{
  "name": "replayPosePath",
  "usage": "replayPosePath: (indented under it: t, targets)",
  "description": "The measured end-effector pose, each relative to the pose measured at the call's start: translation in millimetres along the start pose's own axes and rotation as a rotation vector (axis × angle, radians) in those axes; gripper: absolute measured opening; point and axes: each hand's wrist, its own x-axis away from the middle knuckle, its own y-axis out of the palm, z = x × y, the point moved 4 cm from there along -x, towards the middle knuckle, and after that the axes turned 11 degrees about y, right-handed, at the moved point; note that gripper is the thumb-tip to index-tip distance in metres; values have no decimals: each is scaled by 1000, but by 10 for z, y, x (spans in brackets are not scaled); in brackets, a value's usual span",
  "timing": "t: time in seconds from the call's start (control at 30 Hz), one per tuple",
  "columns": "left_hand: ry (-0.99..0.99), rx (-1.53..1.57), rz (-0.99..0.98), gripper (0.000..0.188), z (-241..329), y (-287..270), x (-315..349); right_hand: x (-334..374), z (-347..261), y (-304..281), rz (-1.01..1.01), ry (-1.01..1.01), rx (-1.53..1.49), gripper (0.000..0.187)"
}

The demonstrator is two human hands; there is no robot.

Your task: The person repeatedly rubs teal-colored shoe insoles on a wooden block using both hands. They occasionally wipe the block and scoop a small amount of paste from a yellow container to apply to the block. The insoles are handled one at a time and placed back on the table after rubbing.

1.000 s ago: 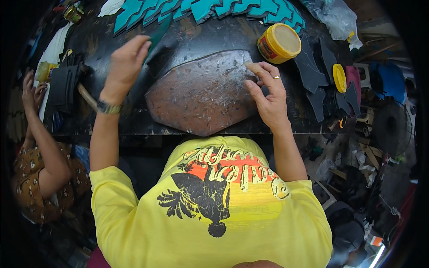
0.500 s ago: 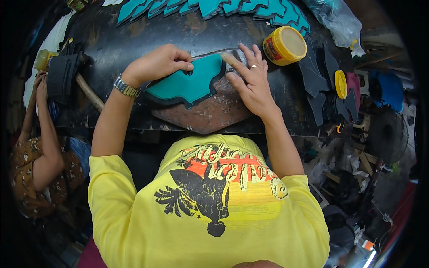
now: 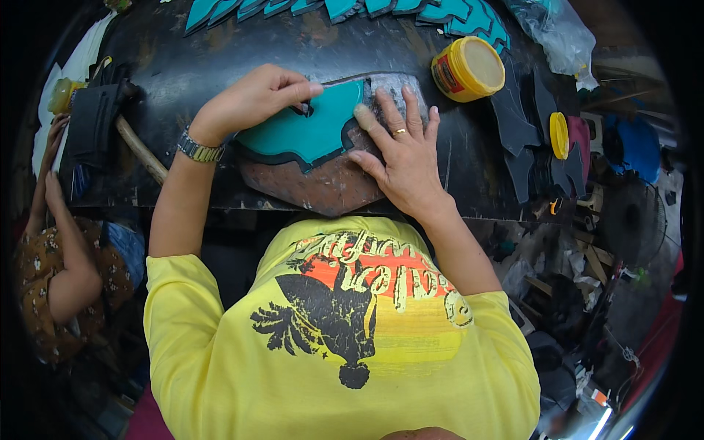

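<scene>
The teal piece (image 3: 312, 138) lies on the brown board (image 3: 308, 191); I'd guess it's light and bendy, best taken by its edges. The left hand (image 3: 260, 103) curls over it, pinching or not I can't tell; the right hand (image 3: 405, 154) spreads its fingers alongside.

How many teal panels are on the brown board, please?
1 teal panel, on the brown board, left hand at its top edge, right hand beside it; others may hide beneath.

blk-edged teal pc (image 3: 319, 128) on board (image 3: 308, 186)
</scene>
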Motion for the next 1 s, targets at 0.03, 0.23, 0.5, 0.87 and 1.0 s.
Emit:
replayPosePath:
  t: [0.03,0.23,0.5,0.87,1.0]
  targets:
    - [-19,-49,-26,37,19,21,18,21,-20,-4,-11,-24,16,58]
    - [5,-199,-13,36,117,86,25,-1,4,-80,-6,-188,48,49]
    - [1,-213,41,34,156,126,55,-156,201,-377,-89,-167,-446,22]
    - [100,330,415,39,67,25,140,-439,238,-423,293,-48,-384,33]
    - [104,430,565,74,-47,54,139,-350,204,-322,198,-57,-429,34]
